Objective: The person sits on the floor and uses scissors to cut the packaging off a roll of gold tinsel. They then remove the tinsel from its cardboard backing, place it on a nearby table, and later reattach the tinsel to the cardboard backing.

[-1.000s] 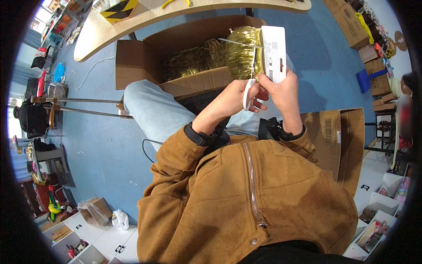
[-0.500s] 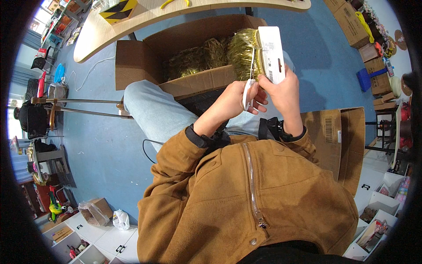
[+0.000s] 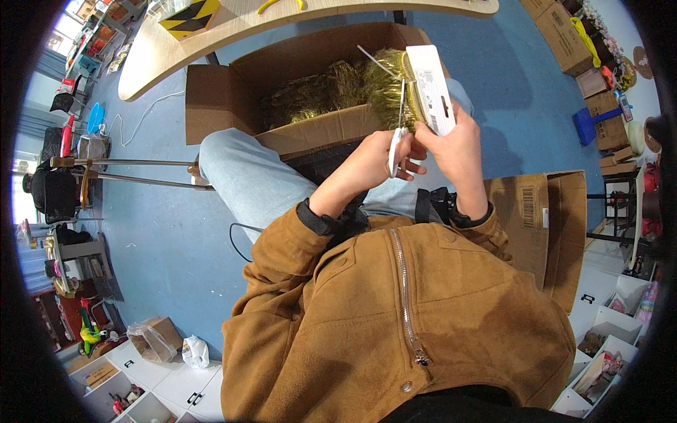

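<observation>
My left hand point(image 3: 375, 161) is closed round the white handles of a pair of scissors point(image 3: 395, 151). A slim metal blade points away from me, against the gold tinsel fringe point(image 3: 384, 88). My right hand point(image 3: 455, 141) grips the near end of a white card point(image 3: 427, 77) with a hang slot, thumb on top. The fringe is attached along the card's left side, its strands spreading leftward. From the fringe's far left juts a thin pale strip point(image 3: 374, 59); what it belongs to is unclear. Both hands are close together above my knees.
Below and left of the fringe stands an open cardboard box point(image 3: 226, 106) holding more gold tinsel point(image 3: 310, 95). A curved wooden tabletop point(image 3: 338, 13) lies beyond it. Another cardboard box point(image 3: 518, 218) is at my right. Metal rails point(image 3: 141, 174) extend left from my knee.
The card and fringe have tilted and shifted slightly left. The thin pale strip now sticks out past the fringe's far left. My hands keep their holds on scissors and card.
</observation>
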{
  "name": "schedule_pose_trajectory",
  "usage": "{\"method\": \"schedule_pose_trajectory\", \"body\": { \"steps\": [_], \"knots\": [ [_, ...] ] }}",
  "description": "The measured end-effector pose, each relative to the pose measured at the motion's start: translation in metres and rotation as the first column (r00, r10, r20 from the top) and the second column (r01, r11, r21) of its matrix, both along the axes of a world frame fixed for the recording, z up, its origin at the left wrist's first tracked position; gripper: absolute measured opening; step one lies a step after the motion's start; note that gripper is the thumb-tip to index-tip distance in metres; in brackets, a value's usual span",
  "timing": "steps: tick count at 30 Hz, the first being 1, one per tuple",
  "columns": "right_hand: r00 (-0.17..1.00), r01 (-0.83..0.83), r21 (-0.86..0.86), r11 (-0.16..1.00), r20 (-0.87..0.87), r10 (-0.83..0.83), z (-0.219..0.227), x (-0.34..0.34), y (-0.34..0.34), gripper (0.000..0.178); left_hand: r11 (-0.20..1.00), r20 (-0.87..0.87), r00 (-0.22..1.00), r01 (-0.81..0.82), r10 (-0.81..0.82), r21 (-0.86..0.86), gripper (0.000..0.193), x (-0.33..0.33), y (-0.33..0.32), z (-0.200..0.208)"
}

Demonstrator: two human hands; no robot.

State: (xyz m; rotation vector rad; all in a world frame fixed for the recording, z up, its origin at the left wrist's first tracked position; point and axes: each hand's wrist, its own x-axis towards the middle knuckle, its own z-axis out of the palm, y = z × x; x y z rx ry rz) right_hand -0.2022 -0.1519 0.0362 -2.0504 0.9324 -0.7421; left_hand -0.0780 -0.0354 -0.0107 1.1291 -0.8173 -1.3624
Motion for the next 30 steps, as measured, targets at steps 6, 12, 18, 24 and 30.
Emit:
{"method": "schedule_pose_trajectory", "body": {
  "steps": [6, 12, 18, 24, 30],
  "knots": [
    [0.998, 0.057, 0.013, 0.998, -0.012, -0.057, -0.003, -0.004, -0.014, 0.036, 0.995, 0.095, 0.990, 0.098, -0.100, 0.030, 0.052, 0.008, 0.006, -0.009],
    [0.987, 0.028, -0.076, 0.997, -0.155, -0.039, -0.010, -0.005, -0.060, 0.047, 0.951, 0.678, 0.734, -0.189, -0.028, 0.244, 0.033, 0.080, 0.056, -0.007],
    [0.981, -0.007, -0.069, 0.998, -0.192, -0.006, -0.004, 0.004, -0.080, 0.046, 0.766, 0.960, -0.137, -0.579, 0.244, -0.278, 0.034, 0.250, 0.043, 0.047],
    [0.993, -0.080, 0.025, 0.996, -0.082, 0.082, 0.008, 0.011, -0.088, 0.050, 0.785, 0.919, -0.391, -0.581, -0.040, -0.214, 0.048, 0.370, -0.020, 0.084],
    [0.975, -0.197, -0.065, 0.978, -0.120, 0.188, 0.028, 0.016, -0.093, 0.040, 0.792, 0.856, -0.363, -0.359, 0.369, -0.494, 0.050, 0.289, -0.051, 0.086]
  ]
}}
